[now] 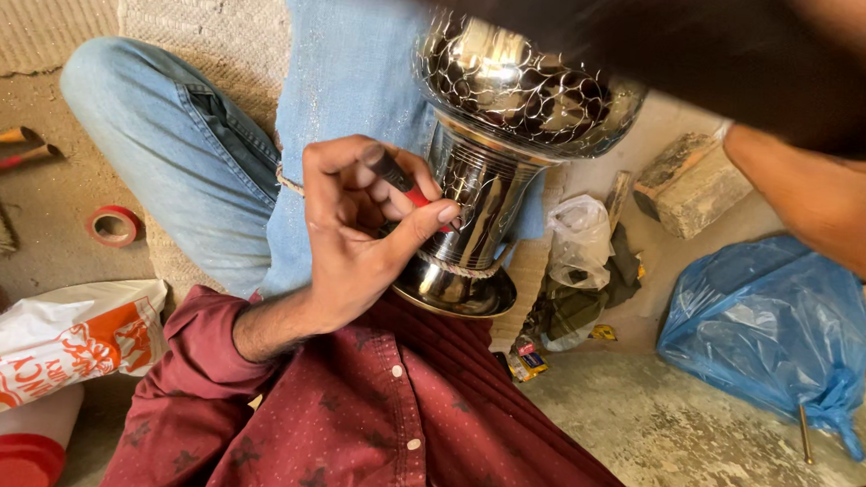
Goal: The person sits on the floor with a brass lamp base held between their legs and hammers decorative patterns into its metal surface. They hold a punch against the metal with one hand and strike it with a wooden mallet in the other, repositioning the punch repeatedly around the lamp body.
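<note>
A shiny metal vase (500,127) with a dark cracked pattern on its bowl stands on my lap, its round foot against my maroon shirt. My left hand (354,229) pinches a thin black and red tool (402,181), with the tip against the vase's polished stem. My right forearm comes in from the upper right with a band at the wrist. My right hand (665,47) is a dark blur over the top of the vase, its fingers hidden.
My legs in blue jeans (178,148) stretch over a woven mat (197,8). On the left lie a red tape roll (114,224), a white and orange bag (46,350) and a red-lidded container (4,458). On the right are a blue plastic bag (769,324), a wooden block (692,184) and a clear bag (579,237).
</note>
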